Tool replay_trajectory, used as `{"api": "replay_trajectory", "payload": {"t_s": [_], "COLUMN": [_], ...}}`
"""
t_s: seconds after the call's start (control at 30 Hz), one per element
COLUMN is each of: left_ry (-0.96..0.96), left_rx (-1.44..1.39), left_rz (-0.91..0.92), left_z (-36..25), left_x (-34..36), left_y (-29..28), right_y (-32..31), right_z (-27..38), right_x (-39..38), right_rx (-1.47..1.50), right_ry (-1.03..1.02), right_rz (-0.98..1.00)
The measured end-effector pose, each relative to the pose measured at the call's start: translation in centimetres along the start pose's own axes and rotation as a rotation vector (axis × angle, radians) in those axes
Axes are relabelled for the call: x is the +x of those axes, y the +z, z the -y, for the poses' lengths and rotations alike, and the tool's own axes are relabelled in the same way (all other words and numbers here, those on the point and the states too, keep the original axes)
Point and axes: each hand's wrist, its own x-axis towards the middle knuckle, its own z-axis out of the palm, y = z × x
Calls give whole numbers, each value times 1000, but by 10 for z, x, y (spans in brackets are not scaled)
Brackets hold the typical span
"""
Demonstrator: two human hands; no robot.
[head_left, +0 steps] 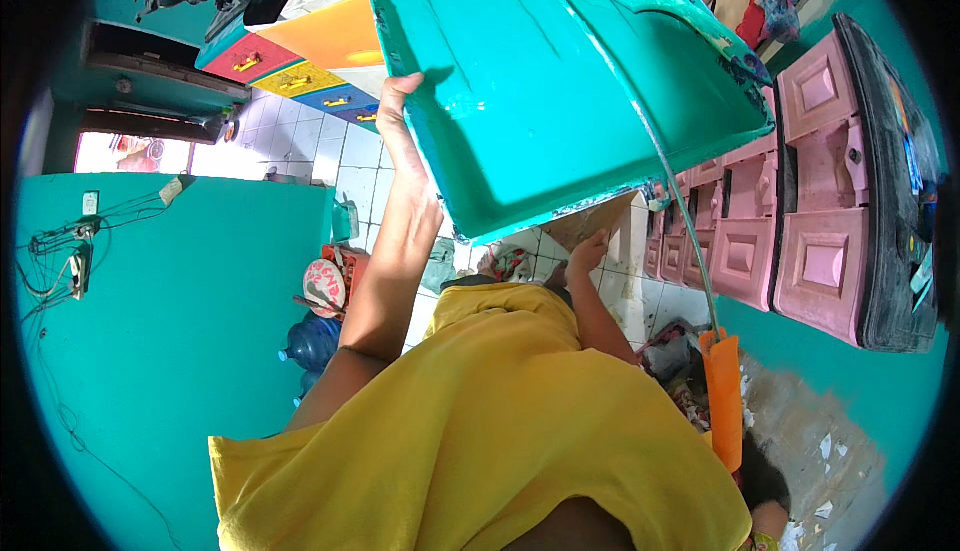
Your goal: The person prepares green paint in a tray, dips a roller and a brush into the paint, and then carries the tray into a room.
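From above I look down on a co-worker in a yellow shirt (pixel 500 431) who lifts a teal paint tray (pixel 540 101) toward me. One of that person's hands (pixel 398 101) grips the tray's left rim and the other (pixel 588 251) supports its lower edge. A paint roller with an orange handle (pixel 724 401) and a thin metal rod (pixel 685 211) reaches into the tray, its paint-covered head (pixel 700 31) near the tray's right side. My right hand (pixel 762 491) shows only in part at the lower right, at the handle's lower end. My left hand is out of sight.
Teal-painted walls (pixel 180 331) stand at left and lower right. Pink cabinets (pixel 810 251) with a dark top line the right side. White floor tiles (pixel 320 151), a blue water bottle (pixel 310 343), bright drawers (pixel 290 76) and clutter lie below.
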Motion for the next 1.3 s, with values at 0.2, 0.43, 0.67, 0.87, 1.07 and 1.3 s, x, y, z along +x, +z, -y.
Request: {"api": "replay_trajectory", "payload": {"t_s": [0.2,0.43,0.67,0.87,1.07,1.3], "left_ry": [-55,-59,-64,-10,-37,28], "left_rx": [3,20,-40,-66,-13,20], "left_rz": [11,25,31,47,19,7], "left_z": [-5,-8,5,12,16,16], "left_x": [10,18,23,25,36,34], "left_y": [-14,-31,-26,-19,-14,9], "right_y": [4,-12,15,35,9,-18], "right_z": [-28,21,184,174,202,197], "right_x": [-25,35,118,141,129,159], "right_rx": [16,-350,-1050,-1016,-1039,-894], "right_ry": [60,-602,-758,-613,-399,-201], "right_rz": [100,-102,416,328,326,200]}}
